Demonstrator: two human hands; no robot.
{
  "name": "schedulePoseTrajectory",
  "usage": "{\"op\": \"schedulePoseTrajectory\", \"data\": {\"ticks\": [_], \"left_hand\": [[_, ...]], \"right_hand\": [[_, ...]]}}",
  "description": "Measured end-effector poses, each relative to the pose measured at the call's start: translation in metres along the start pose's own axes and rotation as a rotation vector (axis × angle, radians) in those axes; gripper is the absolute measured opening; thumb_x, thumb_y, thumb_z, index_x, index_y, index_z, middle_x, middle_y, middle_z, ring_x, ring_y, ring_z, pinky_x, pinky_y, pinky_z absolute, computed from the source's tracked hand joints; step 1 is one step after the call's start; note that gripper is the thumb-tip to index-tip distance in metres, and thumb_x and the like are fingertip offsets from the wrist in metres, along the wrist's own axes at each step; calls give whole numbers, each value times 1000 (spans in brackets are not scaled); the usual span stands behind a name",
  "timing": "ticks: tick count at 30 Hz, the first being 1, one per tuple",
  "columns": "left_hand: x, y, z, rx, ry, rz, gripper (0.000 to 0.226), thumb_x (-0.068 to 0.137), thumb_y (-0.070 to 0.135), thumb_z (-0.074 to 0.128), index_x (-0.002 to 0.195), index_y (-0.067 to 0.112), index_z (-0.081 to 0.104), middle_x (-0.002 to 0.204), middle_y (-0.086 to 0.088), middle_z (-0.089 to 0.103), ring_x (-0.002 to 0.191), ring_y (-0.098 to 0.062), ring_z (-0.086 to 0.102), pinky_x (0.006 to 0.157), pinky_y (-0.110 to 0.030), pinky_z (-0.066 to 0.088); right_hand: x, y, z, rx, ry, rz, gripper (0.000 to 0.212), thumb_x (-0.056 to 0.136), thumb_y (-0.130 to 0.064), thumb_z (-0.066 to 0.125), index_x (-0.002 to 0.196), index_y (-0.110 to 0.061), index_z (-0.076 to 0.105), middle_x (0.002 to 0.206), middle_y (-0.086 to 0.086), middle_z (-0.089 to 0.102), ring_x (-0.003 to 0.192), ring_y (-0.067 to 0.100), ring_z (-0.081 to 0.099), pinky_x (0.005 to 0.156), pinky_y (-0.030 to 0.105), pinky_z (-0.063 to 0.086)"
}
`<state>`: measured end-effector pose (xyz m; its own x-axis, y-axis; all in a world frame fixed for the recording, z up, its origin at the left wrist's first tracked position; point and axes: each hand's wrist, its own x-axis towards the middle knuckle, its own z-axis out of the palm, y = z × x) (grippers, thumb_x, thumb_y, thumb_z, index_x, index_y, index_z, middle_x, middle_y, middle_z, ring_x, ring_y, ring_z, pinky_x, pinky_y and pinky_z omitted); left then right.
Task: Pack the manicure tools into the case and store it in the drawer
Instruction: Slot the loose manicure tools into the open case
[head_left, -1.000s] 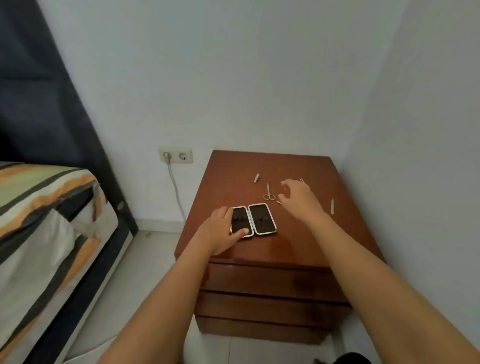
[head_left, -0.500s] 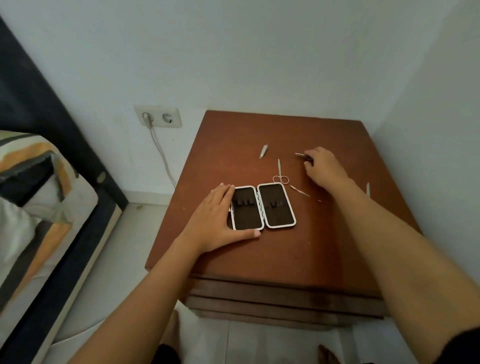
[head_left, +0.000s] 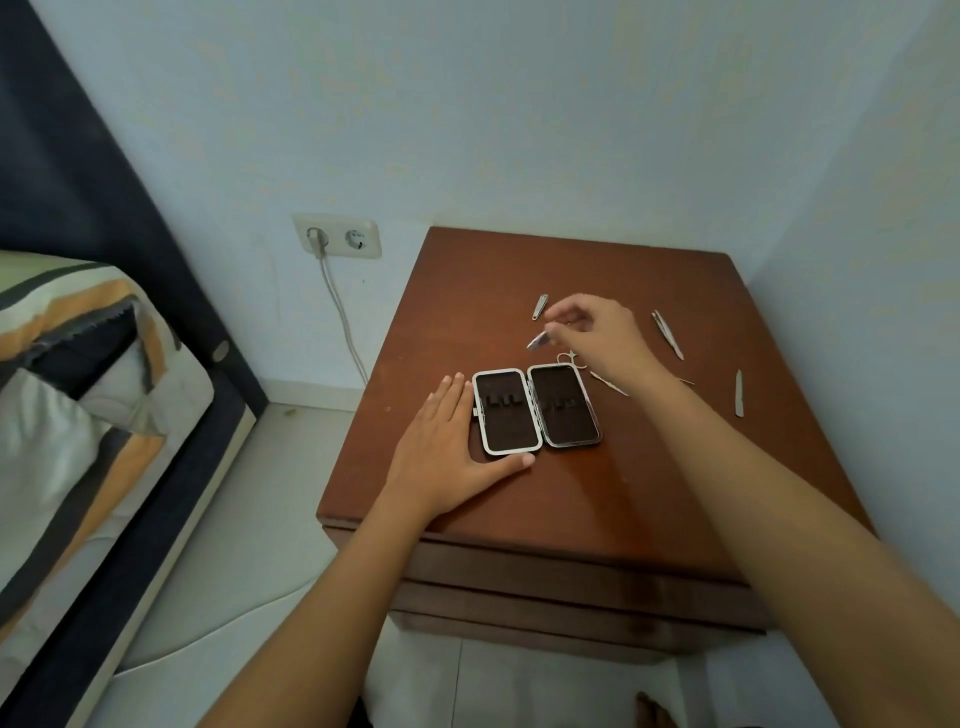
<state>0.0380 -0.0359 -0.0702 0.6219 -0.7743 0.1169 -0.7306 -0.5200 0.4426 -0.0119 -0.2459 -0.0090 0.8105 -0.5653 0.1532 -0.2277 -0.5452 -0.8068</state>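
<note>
Pinching a small metal tool (head_left: 537, 340) just beyond the open, empty case (head_left: 537, 409), the right hand (head_left: 597, 338) starts packing, while the left hand (head_left: 441, 447), fingers flat, steadies the case's near-left corner; next, slotting it likely needs careful alignment.

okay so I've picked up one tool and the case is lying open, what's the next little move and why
Probably bring the right hand down and toward you, and slide the small metal tool it pinches into a strap of the open case. Both halves look empty, the left hand steadies the case edge, and the tool hangs just behind it.
</note>
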Motion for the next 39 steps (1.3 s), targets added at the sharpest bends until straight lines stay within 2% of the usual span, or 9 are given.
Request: {"op": "schedulePoseTrajectory", "data": {"ticks": [3,6,10,18,22,26,29,35,39], "left_hand": [[-1,0,-1,4,13,16,112,65,86,33,149,18,6,159,0,5,145,-8,-3,112,-21,-6],[-1,0,-2,6,21,31,109,68,84,34,149,18,6,159,-2,5,145,-10,-2,111,-21,-6],[0,0,-2,8,28,33,106,71,81,38,149,18,5,159,-2,5,145,-10,-2,111,-22,-6],[1,0,-1,-1,24,17,106,71,82,39,150,19,7,159,0,6,145,-9,-1,111,-21,-5],[1,-1,0,-6,29,16,107,70,82,39,150,19,8,159,0,6,145,-8,-1,111,-22,-4],[1,-2,2,-13,41,9,109,68,84,41,150,18,10,159,1,7,144,-8,-1,113,-23,-2],[1,-3,2,-11,48,13,109,68,83,41,150,17,10,159,2,5,144,-7,-1,112,-22,-4],[3,-5,3,-33,78,27,110,67,83,43,150,18,11,159,2,8,145,-8,2,112,-22,-1],[3,-5,3,-31,82,37,108,68,81,46,149,17,13,158,1,11,145,-9,4,112,-22,0]], "right_hand": [[-1,-15,16,3,-161,-3,13,82,-8,66,76,-19,63,75,-1,66,65,4,65,71,17,52],[1,-19,25,-176,-305,-17,4,83,-14,65,80,-18,66,80,-2,65,80,14,62,86,30,47],[2,-23,36,-281,-412,-32,5,85,-16,64,85,-18,68,95,2,68,91,16,62,87,30,50],[1,-30,46,-489,-458,-155,11,82,-14,67,91,-14,74,99,4,65,92,17,61,81,27,48],[-5,-28,41,-422,-512,-211,12,82,-12,65,90,-14,75,96,3,71,89,15,64,84,26,50],[21,-15,29,-225,-188,-79,13,84,-13,62,91,-13,73,98,4,72,90,13,62,92,25,46],[53,8,26,-251,43,57,18,86,-15,59,101,-9,67,102,12,68,100,24,59,95,33,46],[85,24,45,-366,69,172,38,88,-25,59,121,-7,54,122,16,55,117,29,47,95,37,41],[86,21,56,-403,100,159,18,86,-12,60,102,-10,66,114,15,61,105,30,58,87,33,47]]}}
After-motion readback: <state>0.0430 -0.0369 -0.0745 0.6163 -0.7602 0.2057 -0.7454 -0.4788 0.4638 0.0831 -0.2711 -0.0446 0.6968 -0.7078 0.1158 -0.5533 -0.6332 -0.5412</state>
